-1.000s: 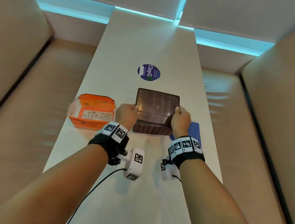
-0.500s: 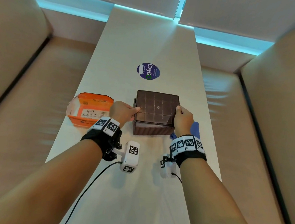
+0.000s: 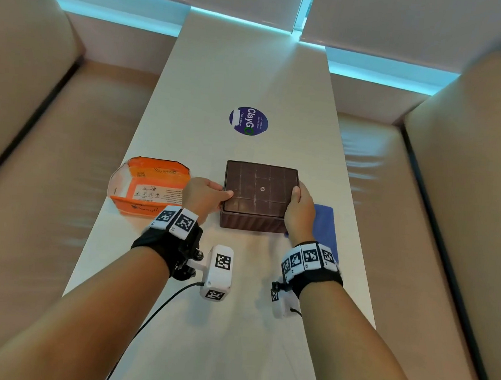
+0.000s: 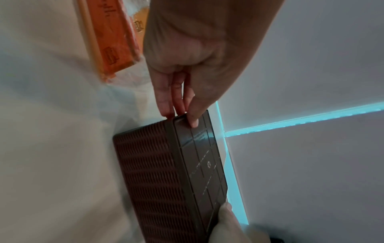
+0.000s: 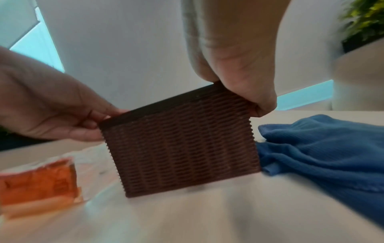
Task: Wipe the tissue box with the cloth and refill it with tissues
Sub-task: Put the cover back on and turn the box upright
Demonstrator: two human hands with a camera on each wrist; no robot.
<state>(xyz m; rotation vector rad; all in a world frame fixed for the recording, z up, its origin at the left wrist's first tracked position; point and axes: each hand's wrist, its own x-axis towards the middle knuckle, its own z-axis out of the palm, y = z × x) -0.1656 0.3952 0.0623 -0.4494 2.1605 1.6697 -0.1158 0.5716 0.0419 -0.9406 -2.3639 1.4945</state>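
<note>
Risk: the tissue box (image 3: 259, 196) slips or tips if one side lets go, since only fingertips hold its top rim. Left hand (image 3: 203, 196) pinches the box's left edge, thumb on top; right hand (image 3: 298, 212) curls over its right edge. Box sits on the counter (image 3: 253, 69). Cloth (image 3: 323, 226) lies just right of the box, tissue pack (image 3: 149, 185) to the box's left.

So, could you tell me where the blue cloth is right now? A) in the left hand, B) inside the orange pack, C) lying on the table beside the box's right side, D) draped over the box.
C: the blue cloth lies on the table, untouched, while both hands hold the tissue box.
</note>
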